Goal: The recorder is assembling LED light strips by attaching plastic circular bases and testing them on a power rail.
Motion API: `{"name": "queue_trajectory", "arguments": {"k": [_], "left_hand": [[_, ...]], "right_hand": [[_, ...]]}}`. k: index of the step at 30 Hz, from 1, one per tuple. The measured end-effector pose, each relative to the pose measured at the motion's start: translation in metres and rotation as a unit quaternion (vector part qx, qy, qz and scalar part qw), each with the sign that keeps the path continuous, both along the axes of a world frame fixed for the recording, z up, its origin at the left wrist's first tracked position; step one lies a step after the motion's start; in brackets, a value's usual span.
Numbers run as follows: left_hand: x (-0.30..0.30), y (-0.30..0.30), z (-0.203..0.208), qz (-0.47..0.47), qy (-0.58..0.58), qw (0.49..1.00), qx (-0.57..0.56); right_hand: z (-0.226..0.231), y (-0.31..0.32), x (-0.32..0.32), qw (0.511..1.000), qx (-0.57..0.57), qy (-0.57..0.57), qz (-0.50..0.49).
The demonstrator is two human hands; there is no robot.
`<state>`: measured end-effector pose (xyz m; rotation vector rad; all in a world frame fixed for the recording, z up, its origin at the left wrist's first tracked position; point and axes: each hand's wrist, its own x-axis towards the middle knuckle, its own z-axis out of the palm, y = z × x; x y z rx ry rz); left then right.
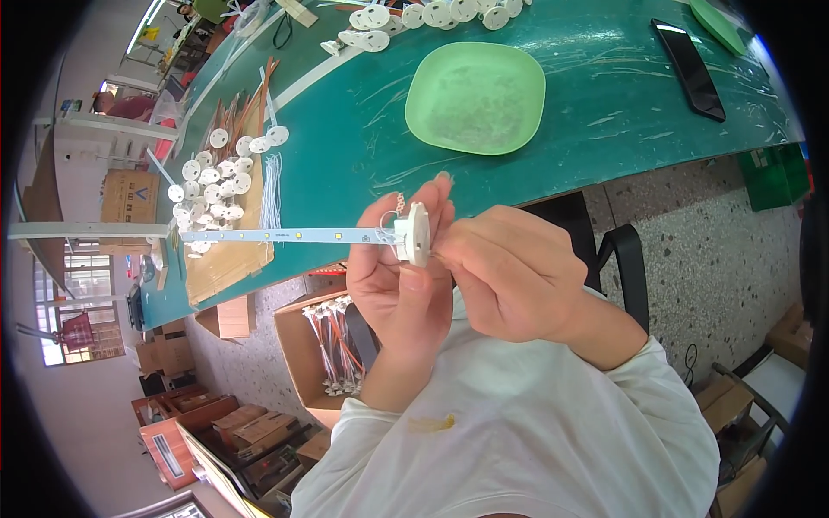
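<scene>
Held up over the near edge of the bench is a white LED strip board [302, 236] with a round white end cap [418, 234] at its right end. My left hand [401, 285] is closed around that end, thumb and fingers on the cap, and the strip sticks out to the left. Thin white wires loop beside the cap. My right hand [518, 268] pinches at the right face of the cap; what lies between its fingertips is hidden.
A shallow green tray [520, 129] sits on the green bench [363, 129]. Several white capped strips [211, 186] lie in a pile on cardboard at left, with more caps [449, 12] at the far edge. A black phone [688, 69] lies at right. Below stands a box of capped strips [302, 371].
</scene>
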<state>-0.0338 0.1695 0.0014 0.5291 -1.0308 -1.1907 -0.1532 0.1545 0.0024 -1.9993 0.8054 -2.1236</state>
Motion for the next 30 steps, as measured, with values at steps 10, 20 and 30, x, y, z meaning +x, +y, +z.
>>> {"name": "queue_trajectory", "arguments": {"k": [10, 20, 30], "left_hand": [[-0.007, 0.000, -0.006, -0.042, 0.034, 0.999, 0.003], [0.048, -0.062, 0.017, 0.046, -0.167, 0.984, 0.053], [0.247, -0.212, 0.066, 0.272, -0.836, 0.474, 0.047]], "right_hand": [[-0.001, -0.001, 0.000, 0.999, -0.002, 0.020, -0.036], [-0.006, -0.030, -0.015, 0.991, 0.105, 0.072, -0.043], [-0.019, -0.088, -0.113, 0.920, 0.336, 0.041, -0.198]]}}
